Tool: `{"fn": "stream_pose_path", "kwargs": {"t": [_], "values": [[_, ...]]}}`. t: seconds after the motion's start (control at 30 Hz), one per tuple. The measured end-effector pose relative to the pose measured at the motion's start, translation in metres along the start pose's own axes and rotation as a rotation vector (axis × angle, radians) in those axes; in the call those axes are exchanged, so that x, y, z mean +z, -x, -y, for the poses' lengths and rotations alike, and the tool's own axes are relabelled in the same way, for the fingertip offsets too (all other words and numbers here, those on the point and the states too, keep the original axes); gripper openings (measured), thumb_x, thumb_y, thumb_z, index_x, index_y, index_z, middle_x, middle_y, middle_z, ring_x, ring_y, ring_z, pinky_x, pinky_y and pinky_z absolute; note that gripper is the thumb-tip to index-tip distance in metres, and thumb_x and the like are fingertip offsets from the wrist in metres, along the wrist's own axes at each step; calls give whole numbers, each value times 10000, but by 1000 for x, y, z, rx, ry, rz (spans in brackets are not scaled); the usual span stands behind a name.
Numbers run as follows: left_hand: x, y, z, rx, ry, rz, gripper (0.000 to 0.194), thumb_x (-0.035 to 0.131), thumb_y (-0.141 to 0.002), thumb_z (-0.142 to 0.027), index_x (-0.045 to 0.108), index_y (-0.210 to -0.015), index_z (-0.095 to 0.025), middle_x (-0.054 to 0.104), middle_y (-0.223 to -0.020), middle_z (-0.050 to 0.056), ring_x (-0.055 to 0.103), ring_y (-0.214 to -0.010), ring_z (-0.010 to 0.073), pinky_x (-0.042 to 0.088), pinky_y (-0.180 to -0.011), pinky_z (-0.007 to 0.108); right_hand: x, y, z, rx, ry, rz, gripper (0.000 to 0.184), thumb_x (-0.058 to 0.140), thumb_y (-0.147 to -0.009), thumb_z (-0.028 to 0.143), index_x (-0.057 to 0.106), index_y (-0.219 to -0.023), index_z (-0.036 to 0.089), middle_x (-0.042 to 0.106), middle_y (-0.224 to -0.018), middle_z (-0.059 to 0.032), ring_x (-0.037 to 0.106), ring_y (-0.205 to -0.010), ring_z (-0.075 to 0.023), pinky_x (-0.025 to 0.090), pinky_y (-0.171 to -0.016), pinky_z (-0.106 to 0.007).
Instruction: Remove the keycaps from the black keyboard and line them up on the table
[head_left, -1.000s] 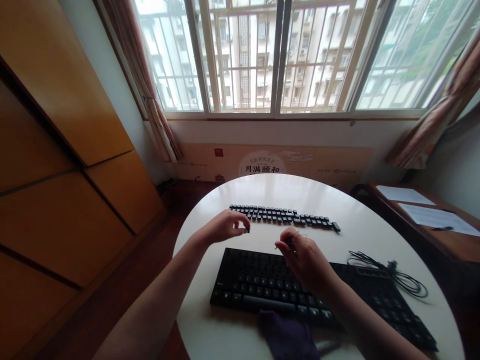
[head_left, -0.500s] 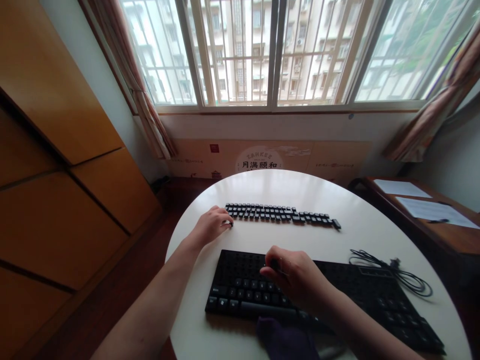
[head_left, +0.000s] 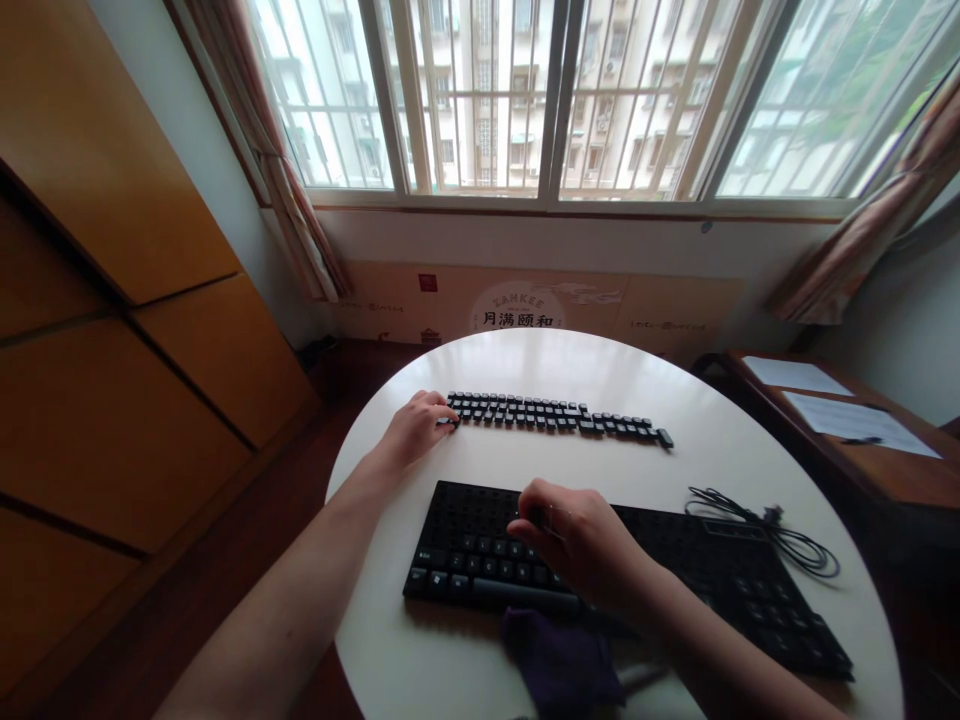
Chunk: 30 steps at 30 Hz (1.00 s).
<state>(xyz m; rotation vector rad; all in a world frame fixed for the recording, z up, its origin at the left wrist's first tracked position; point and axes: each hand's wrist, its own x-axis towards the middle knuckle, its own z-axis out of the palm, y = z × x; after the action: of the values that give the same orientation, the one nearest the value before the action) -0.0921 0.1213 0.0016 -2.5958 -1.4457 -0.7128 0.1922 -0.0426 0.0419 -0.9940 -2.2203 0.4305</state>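
A black keyboard point(head_left: 720, 570) with many keycaps removed lies on the round white table point(head_left: 570, 360). Beyond it, a long row of loose black keycaps point(head_left: 555, 414) runs across the table. My left hand point(head_left: 414, 428) rests at the left end of that row, fingertips pinched on the end keycap. My right hand point(head_left: 581, 545) is lowered onto the left-middle of the keyboard. Its fingers are closed on a small wire keycap puller point(head_left: 550, 516), which is mostly hidden by them.
A purple cloth point(head_left: 559, 665) lies at the table's near edge, in front of the keyboard. The keyboard's coiled cable point(head_left: 757, 525) lies at the right. A side desk with papers point(head_left: 840, 415) stands to the right and wooden cabinets point(head_left: 112, 350) to the left.
My left hand carried a keycap from mid-air down to the left end of the row. My right hand dropped from above the keyboard onto its keys with the puller.
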Motion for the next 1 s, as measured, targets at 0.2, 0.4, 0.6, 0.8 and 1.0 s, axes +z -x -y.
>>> {"fn": "stream_pose_path", "kwargs": {"t": [0.2, 0.4, 0.6, 0.8, 1.0], "values": [[-6, 1, -6, -54, 100, -74, 148, 691, -816, -236, 751, -950, -219, 665, -957, 51, 595, -941, 225, 491, -871, 357, -2, 1, 0, 42, -50, 21, 308, 511, -980, 466, 549, -845, 192, 574, -626, 22, 454, -520, -97, 321, -545, -215], [-15, 0, -45, -66, 316, -147, 186, 598, -899, -304, 734, -896, -178, 672, -856, 36, 597, -713, 144, 492, -721, 275, 25, -3, -6, 343, -604, 45, 317, 445, -992, 507, 464, -884, 209, 525, -542, 61, 462, -407, -90, 364, -433, -187], [-2, 1, -95, 139, 484, 200, 177, 607, -896, -271, 740, -841, -167, 715, -770, 23, 618, -704, 136, 444, -677, 234, 53, -6, -1, 400, -791, 105, 299, 456, -983, 506, 426, -903, 219, 530, -558, 72, 460, -367, -85, 323, -355, -165], [5, 4, -102, 175, 412, 294, 155, 638, -868, -278, 758, -841, -183, 729, -782, 24, 616, -714, 147, 413, -654, 232, 53, -11, 4, 350, -565, 153, 197, 455, -1000, 372, 460, -890, 207, 563, -596, 52, 509, -439, -91, 384, -476, -192], [8, 6, -100, 201, 350, 311, 147, 634, -872, -273, 756, -869, -191, 736, -825, 30, 627, -748, 159, 418, -674, 236, 48, -16, 13, 229, -253, 206, 151, 507, -978, 320, 505, -885, 201, 587, -675, 13, 543, -591, -141, 377, -587, -241]]}}
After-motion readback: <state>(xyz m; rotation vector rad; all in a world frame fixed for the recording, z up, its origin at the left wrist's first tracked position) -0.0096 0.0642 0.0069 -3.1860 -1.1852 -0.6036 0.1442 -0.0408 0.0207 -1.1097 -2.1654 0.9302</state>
